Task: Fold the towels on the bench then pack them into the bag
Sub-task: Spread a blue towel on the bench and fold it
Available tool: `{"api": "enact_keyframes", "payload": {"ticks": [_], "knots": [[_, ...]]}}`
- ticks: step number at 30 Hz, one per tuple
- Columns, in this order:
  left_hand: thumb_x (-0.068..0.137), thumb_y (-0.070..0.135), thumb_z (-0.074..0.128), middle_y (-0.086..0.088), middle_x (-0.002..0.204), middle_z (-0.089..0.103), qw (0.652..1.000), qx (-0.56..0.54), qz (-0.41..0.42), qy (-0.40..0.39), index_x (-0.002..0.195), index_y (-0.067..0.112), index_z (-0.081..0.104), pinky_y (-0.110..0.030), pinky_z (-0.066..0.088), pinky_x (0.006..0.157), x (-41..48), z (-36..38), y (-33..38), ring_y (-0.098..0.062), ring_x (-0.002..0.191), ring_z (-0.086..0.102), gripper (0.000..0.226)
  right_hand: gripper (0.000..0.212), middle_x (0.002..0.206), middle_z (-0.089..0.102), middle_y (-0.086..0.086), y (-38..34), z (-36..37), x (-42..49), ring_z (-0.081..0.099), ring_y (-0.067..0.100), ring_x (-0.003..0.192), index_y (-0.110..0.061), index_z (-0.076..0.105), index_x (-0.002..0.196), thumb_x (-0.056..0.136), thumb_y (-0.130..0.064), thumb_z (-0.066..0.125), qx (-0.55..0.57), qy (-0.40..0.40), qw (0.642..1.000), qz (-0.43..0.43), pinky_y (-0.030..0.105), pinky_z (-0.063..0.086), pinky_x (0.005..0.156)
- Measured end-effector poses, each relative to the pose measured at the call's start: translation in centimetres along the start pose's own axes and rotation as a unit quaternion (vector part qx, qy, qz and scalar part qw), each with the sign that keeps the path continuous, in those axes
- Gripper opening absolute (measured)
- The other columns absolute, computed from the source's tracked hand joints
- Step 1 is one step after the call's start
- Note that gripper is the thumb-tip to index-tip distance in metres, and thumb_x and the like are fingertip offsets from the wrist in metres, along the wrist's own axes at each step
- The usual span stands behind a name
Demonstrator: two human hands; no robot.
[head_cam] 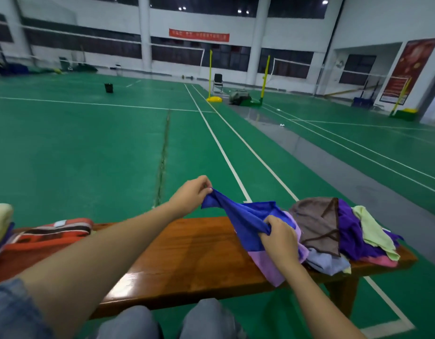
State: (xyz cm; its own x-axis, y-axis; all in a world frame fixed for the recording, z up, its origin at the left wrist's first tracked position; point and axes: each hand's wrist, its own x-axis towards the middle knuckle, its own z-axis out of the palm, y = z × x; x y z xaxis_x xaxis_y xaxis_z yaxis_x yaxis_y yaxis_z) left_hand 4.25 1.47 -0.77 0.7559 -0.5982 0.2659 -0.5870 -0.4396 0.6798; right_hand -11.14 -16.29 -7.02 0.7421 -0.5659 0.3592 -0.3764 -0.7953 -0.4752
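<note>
A blue towel is stretched above the wooden bench. My left hand pinches one corner of it, raised over the bench's far edge. My right hand grips a bunched part of the same towel lower down, beside a heap of loose towels: lilac, brown, purple, pale green, light blue and pink. At the bench's left end lies a red, black and white bag, with folded towels stacked at the frame's left edge.
The bench stands on a green court floor with white lines. My knees are just in front of the bench. Far off stand yellow net posts, a chair, a dark bin and a grey bag.
</note>
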Motion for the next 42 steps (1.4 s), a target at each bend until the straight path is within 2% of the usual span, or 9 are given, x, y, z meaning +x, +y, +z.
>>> {"api": "enact_keyframes", "payload": {"ticks": [5, 11, 17, 22, 26, 28, 33, 37, 42], "knots": [[0.094, 0.013, 0.053, -0.002, 0.081, 0.058, 0.998, 0.027, -0.018, 0.049, 0.079, 0.019, 0.050, -0.030, 0.040, 0.064, -2.3, -8.4, -1.9, -0.019, 0.071, 0.052, 0.016, 0.014, 0.070, 0.056, -0.001, -3.6, -0.1, 0.0, 0.053, 0.021, 0.071, -0.016, 0.056, 0.076, 0.078, -0.003, 0.058, 0.034, 0.008, 0.999, -0.012, 0.027, 0.030, 0.054], [0.096, 0.011, 0.048, -0.008, 0.063, 0.057, 0.993, 0.033, -0.069, 0.094, 0.081, 0.014, 0.048, -0.021, 0.035, 0.034, -6.3, -15.8, -4.6, -0.011, 0.028, 0.047, 0.016, 0.018, 0.068, 0.054, 0.002, -8.5, 0.8, -0.4, 0.053, 0.028, 0.070, -0.014, 0.046, 0.073, 0.076, -0.012, 0.063, 0.091, -0.062, 0.994, 0.000, 0.034, 0.036, 0.058], [0.097, 0.013, 0.046, -0.012, 0.083, 0.063, 0.983, 0.030, -0.124, 0.134, 0.086, 0.011, 0.048, -0.024, 0.037, 0.035, -10.2, -21.2, -7.4, -0.015, 0.030, 0.053, 0.012, 0.039, 0.058, 0.044, -0.001, -12.3, 0.0, -0.5, 0.040, 0.018, 0.059, -0.015, 0.043, 0.060, 0.070, -0.017, 0.081, 0.215, -0.117, 0.969, -0.023, 0.032, 0.027, 0.055], [0.098, 0.013, 0.044, -0.011, 0.083, 0.062, 0.973, 0.017, -0.158, 0.169, 0.093, 0.004, 0.049, -0.021, 0.039, 0.032, -12.0, -23.5, -8.4, -0.014, 0.031, 0.054, 0.011, 0.017, 0.062, 0.054, 0.008, -13.9, -0.6, -1.0, 0.047, 0.018, 0.059, 0.004, 0.063, 0.073, 0.076, -0.008, 0.076, 0.330, -0.145, 0.932, -0.033, 0.029, 0.035, 0.057], [0.099, 0.015, 0.043, -0.013, 0.097, 0.061, 0.967, -0.013, -0.182, 0.176, 0.096, 0.005, 0.047, -0.024, 0.044, 0.034, -12.5, -23.9, -9.0, -0.018, 0.038, 0.060, 0.011, 0.008, 0.068, 0.061, 0.005, -14.6, -0.8, -1.4, 0.054, 0.013, 0.063, -0.005, 0.065, 0.075, 0.081, -0.004, 0.070, 0.351, -0.136, 0.926, -0.033, 0.018, 0.042, 0.056], [0.099, 0.015, 0.043, -0.017, 0.093, 0.062, 0.966, -0.027, -0.191, 0.171, 0.095, 0.007, 0.046, -0.027, 0.049, 0.036, -12.6, -23.9, -9.3, -0.020, 0.040, 0.062, 0.010, 0.008, 0.072, 0.062, 0.005, -14.5, -0.7, -1.5, 0.054, 0.014, 0.067, -0.007, 0.065, 0.076, 0.083, -0.005, 0.068, 0.367, -0.124, 0.922, -0.024, 0.015, 0.042, 0.057], [0.098, 0.016, 0.045, -0.019, 0.078, 0.065, 0.967, -0.041, -0.202, 0.152, 0.086, 0.014, 0.046, -0.034, 0.056, 0.047, -13.0, -24.1, -9.5, -0.025, 0.049, 0.064, 0.013, 0.031, 0.068, 0.052, 0.013, -13.9, -0.8, -1.4, 0.045, 0.021, 0.064, 0.005, 0.060, 0.075, 0.090, -0.022, 0.062, 0.406, -0.102, 0.908, 0.019, 0.029, 0.035, 0.061], [0.092, 0.001, 0.052, -0.015, 0.076, 0.062, 0.971, -0.030, -0.193, 0.136, 0.088, 0.006, 0.053, -0.026, 0.057, 0.050, -12.9, -24.1, -9.7, -0.018, 0.048, 0.064, 0.006, 0.043, 0.071, 0.051, 0.015, -13.4, -0.9, -1.0, 0.044, 0.023, 0.068, 0.018, 0.056, 0.083, 0.091, -0.024, 0.060, 0.438, -0.078, 0.894, 0.040, 0.032, 0.035, 0.066], [0.085, -0.008, 0.059, -0.014, 0.073, 0.062, 0.973, -0.055, -0.178, 0.133, 0.078, 0.003, 0.059, -0.017, 0.053, 0.048, -12.1, -23.4, -9.8, -0.014, 0.048, 0.062, 0.013, 0.022, 0.069, 0.059, 0.010, -12.6, -0.8, -0.1, 0.052, 0.021, 0.065, -0.003, 0.064, 0.074, 0.091, -0.017, 0.060, 0.472, -0.045, 0.877, 0.077, 0.030, 0.043, 0.063]]}}
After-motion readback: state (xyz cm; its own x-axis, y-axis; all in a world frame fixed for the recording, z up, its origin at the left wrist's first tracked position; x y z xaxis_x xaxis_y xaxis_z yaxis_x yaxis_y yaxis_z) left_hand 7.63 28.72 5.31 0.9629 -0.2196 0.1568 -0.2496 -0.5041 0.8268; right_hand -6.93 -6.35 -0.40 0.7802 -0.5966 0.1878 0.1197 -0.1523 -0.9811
